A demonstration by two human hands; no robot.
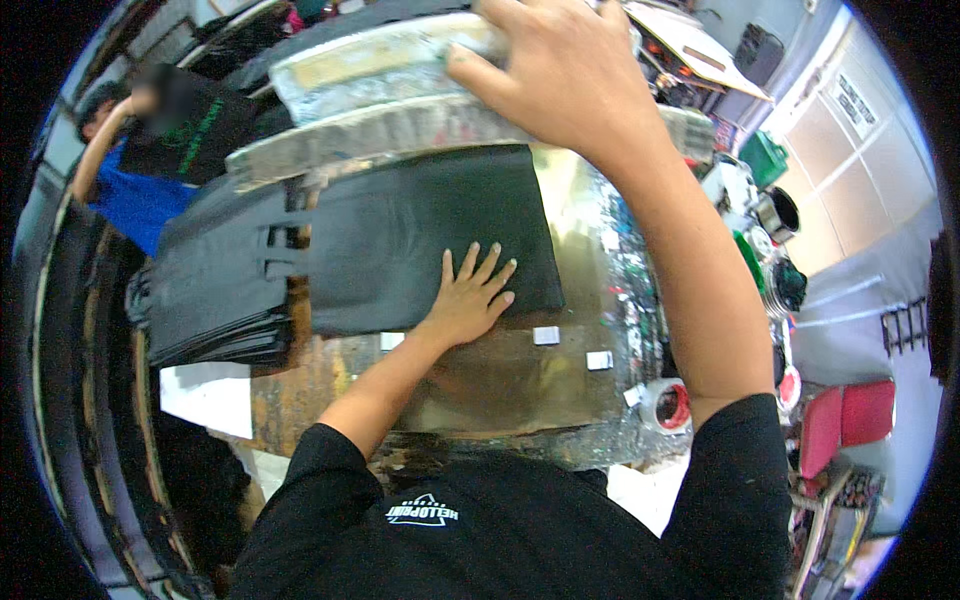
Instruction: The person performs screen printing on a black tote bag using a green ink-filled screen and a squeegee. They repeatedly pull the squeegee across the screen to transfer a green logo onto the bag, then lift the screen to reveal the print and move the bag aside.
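Note:
A flat black bag [400, 230] with handles at its left end lies on the worktable [470, 400]. My left hand [472, 292] rests flat on the bag's near right part, palm down, with its fingers spread. Beyond the bag stands a raised screen printing frame [380, 65] with pale, stained edges. My right hand [560, 75] is at the frame's upper edge, its thumb across the near side; the fingertips are partly cut off by the picture's top. A stack of black bags [215, 290] lies to the left, next to the flat bag's handles.
Small white pads [546, 336] sit along the bag's near edge. A tape roll [665, 405] lies at the table's right. Ink cans [778, 214] and a green container [763, 158] stand farther right, near a red chair [845, 420]. A person in blue [140, 205] holds up a black bag at far left.

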